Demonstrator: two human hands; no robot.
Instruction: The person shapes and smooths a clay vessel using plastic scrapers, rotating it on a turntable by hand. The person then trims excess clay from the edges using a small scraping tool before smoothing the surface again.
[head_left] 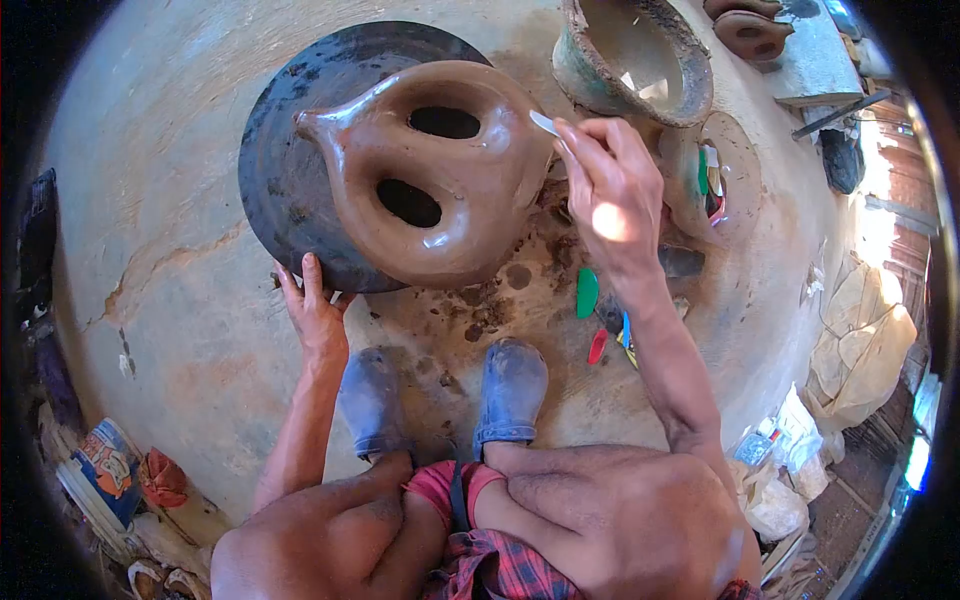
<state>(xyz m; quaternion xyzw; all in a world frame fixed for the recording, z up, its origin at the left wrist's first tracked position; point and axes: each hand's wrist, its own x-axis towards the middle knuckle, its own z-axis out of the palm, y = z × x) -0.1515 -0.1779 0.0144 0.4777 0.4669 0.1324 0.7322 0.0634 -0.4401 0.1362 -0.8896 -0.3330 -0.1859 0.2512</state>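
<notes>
A wet brown clay piece with two oval openings and a pointed spout lies on a dark round turntable. Closed in a pinch, my right hand holds a small white scraper, its tip right at the clay's upper right edge. My left hand is at the turntable's lower left rim, fingers spread and fingertips against the edge, holding nothing. The shine on the clay shows a smooth, wet surface.
A large mud-crusted basin holding water stands at the upper right. A clay vessel with tools inside is beside my right wrist. A green scraper and a red piece lie on the floor near my blue clogs.
</notes>
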